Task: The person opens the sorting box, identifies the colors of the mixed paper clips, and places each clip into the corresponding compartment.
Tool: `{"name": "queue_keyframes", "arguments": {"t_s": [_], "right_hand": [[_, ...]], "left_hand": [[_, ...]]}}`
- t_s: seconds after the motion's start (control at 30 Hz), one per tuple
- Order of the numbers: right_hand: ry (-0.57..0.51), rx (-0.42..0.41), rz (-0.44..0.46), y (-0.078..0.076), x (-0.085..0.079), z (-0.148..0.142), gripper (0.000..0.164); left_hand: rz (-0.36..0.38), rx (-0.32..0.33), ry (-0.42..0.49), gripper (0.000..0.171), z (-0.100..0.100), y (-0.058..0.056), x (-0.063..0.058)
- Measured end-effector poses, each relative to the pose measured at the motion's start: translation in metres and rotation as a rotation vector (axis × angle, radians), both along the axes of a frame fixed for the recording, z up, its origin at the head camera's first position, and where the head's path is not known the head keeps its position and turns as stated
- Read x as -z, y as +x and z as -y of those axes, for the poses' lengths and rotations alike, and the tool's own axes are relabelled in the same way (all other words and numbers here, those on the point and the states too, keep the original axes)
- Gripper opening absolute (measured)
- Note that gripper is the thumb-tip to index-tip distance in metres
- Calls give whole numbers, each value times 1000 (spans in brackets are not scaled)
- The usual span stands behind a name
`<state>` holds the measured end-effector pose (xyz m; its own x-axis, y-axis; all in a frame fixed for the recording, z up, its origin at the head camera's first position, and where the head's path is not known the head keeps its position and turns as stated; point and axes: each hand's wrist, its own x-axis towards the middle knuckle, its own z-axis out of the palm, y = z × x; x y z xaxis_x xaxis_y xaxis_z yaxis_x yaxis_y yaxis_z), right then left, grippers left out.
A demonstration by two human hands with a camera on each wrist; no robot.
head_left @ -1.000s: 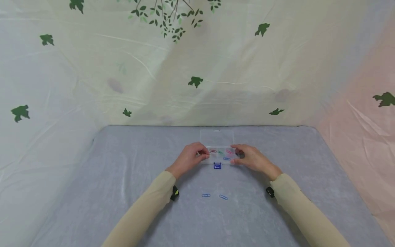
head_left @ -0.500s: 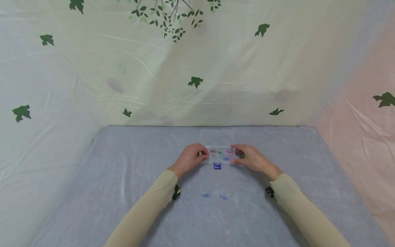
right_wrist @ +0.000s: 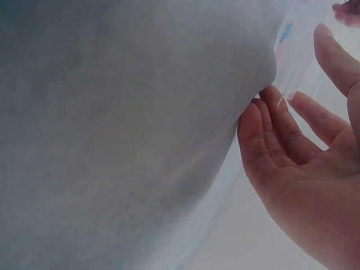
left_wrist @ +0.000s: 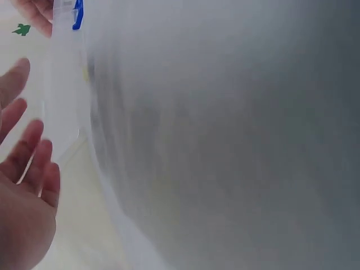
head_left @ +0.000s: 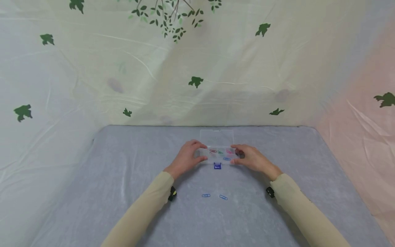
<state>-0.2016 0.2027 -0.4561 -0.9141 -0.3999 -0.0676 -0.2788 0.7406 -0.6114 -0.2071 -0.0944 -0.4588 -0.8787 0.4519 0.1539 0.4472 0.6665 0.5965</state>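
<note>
A clear plastic compartment box (head_left: 216,161) lies on the grey cloth with its transparent lid (head_left: 217,138) swung back behind it. Inside sit a red paper clip (head_left: 213,151), a green paper clip (head_left: 220,152), a pink paper clip (head_left: 229,151) and, in the front row, a blue paper clip (head_left: 226,159). A blue latch (head_left: 217,166) hangs at the front. My right hand (head_left: 251,158) holds the box's right end between thumb and forefinger. At the left end my left hand (head_left: 186,156) is spread, fingers apart with nothing between them in the left wrist view.
Two loose blue paper clips, a left clip (head_left: 205,195) and a right clip (head_left: 223,197), lie on the grey cloth (head_left: 148,209) in front of the box. A pale curtain (head_left: 154,92) with leaf prints stands behind the table's far edge.
My left hand's thumb and fingers have parted from a pinch at the box's left side, and the hand has drawn slightly left. The right hand, box and loose clips have stayed put.
</note>
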Motion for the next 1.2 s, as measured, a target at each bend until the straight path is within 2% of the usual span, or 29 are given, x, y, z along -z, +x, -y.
{"name": "queue_keyframes", "arguments": {"t_s": [0.2,0.33,0.53,0.77,0.97,1.2], "right_hand": [[2,2,6,0,0,1,69],[6,0,12,-1,1,0,70],[2,-3,8,-1,2,0,70],[15,3,3,0,1,0,72],[57,26,-99,10,-9,0,75],[21,42,-217,35,-21,3,56]], "left_hand": [[53,-51,-45,76,12,2,-4],[107,-43,-56,86,14,-1,0],[165,-30,-88,83,11,-6,6],[184,-38,-112,74,8,-6,5],[178,-37,-114,71,7,-7,6],[179,-43,-110,71,8,-8,7]]}}
